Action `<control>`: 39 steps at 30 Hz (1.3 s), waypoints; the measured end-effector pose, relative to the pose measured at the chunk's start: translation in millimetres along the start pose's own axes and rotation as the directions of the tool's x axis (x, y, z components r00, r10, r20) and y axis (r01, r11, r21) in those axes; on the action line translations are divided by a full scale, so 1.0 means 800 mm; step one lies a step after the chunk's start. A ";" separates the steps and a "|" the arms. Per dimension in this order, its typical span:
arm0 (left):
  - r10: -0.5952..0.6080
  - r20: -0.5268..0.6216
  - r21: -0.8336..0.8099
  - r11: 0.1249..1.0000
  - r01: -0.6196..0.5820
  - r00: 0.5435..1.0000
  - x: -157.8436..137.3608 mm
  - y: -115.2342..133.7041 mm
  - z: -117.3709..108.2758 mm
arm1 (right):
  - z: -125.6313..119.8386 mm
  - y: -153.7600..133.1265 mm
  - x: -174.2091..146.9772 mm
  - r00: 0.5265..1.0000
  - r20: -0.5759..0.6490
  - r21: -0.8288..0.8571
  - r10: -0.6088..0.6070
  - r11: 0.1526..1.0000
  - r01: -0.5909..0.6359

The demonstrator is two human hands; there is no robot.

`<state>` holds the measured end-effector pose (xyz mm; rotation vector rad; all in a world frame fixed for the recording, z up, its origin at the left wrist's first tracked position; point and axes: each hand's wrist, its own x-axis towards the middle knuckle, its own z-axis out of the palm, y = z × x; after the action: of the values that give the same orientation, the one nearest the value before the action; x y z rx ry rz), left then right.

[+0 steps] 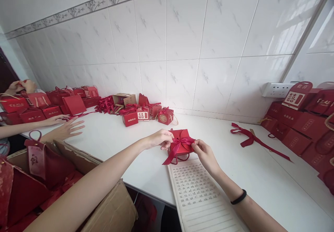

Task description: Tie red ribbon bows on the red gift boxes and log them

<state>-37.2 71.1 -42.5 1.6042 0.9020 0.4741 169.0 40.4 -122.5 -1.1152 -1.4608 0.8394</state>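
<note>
A small red gift box [184, 133] lies on the white table with a crimson ribbon [182, 141] tied in a bow across its top. At the box's left side, my left hand [162, 138] pinches the ribbon with curled fingers. On the right, my right hand [205, 152] grips a loop of the same bow between thumb and fingertips. A cord handle [182, 159] pokes out at the box's near side. Beneath its near edge begins an open notebook [198, 190] with rows of handwriting.
Loose ribbon [254, 138] lies to the right, before stacked red boxes [294, 131]. Finished-looking boxes [166, 116] stand along the wall beside a ribbon heap [105, 105]. A cardboard carton [114, 204] of red bags fills the near left. Another person's hands [65, 129] work at left.
</note>
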 end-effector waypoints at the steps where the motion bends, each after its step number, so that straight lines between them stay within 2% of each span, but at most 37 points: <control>1: -0.002 0.003 0.005 1.000 0.002 1.000 0.000 0.000 0.000 | 0.000 0.000 0.000 1.000 -0.001 0.003 -0.003 1.000 0.003; 9: -0.016 -0.021 -0.065 0.998 0.015 1.000 0.000 0.002 0.004 | 0.000 0.005 0.002 0.999 -0.010 0.011 -0.033 0.999 0.033; 16: -0.027 0.058 -0.027 0.999 0.028 0.998 0.001 -0.003 0.000 | -0.001 0.004 0.002 0.999 -0.007 -0.005 -0.046 0.999 0.046; 24: 0.023 -0.027 -0.086 0.996 -0.025 0.999 0.000 0.001 0.003 | -0.002 0.005 0.002 0.999 0.003 -0.007 -0.035 0.999 0.035; 33: -0.047 0.070 -0.018 0.999 0.049 0.996 0.001 -0.001 0.000 | 0.000 0.007 0.002 0.999 -0.004 0.010 -0.042 0.999 0.042; 39: 0.006 -0.025 -0.092 0.996 -0.008 1.000 -0.002 0.003 0.002 | 0.000 0.009 0.002 0.999 0.014 0.018 -0.038 0.999 0.037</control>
<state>-36.7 68.8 -40.4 1.5207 0.8810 0.5341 170.1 44.4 -128.5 -1.0678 -1.4795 0.8342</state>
